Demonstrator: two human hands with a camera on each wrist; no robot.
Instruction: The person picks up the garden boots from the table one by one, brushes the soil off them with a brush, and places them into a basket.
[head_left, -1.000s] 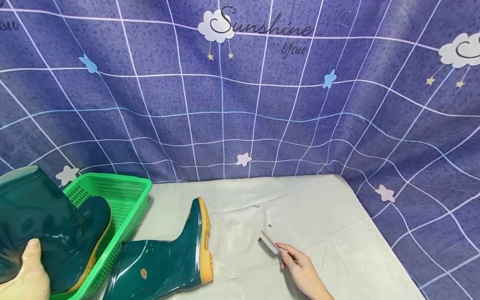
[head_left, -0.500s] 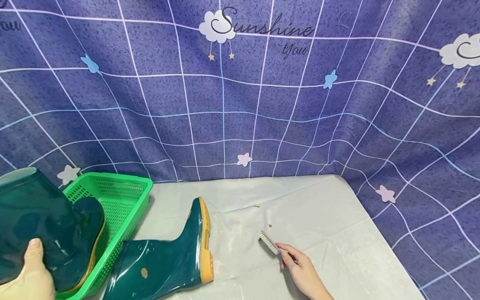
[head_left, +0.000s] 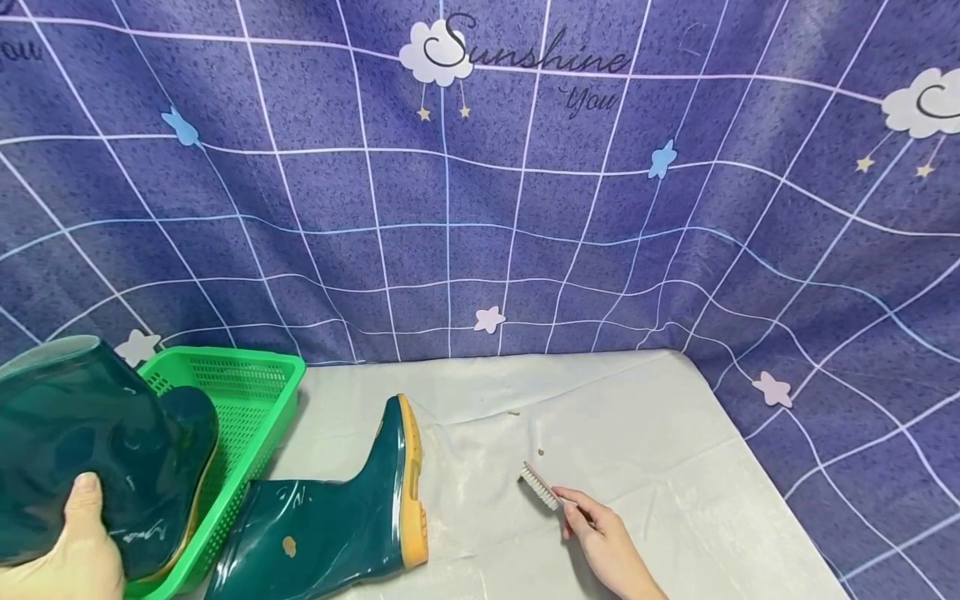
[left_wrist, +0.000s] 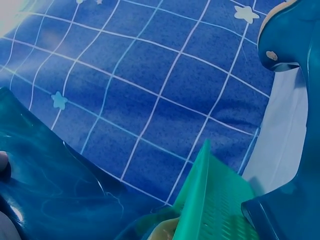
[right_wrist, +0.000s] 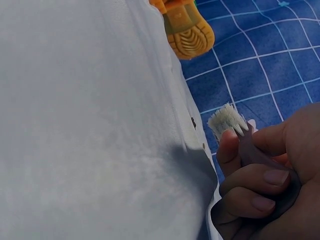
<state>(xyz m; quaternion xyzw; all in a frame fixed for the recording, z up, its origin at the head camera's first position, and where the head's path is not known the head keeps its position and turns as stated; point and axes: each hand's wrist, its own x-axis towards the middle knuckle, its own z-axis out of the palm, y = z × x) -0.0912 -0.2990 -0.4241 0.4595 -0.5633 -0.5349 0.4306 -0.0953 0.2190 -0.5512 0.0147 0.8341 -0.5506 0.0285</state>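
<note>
A dark green rubber boot tilts over the green plastic basket at the left of the head view. My left hand grips it, thumb across the shaft; the other fingers are hidden behind. A second rubber boot with a yellow sole lies on its side right of the basket, a brown mud spot on its shaft. My right hand holds a scrubbing brush by its handle above the white cloth, bristles facing down and left. In the right wrist view its fingers curl round the handle.
White cloth covers the table. Small brown crumbs lie on it beyond the brush. A purple-blue curtain with white grid lines and stars hangs along the back and right side.
The boot in my left hand shifts slightly left, then back to the right, its shaft turning a little. My right hand and the brush stay put, as does the lying boot.
</note>
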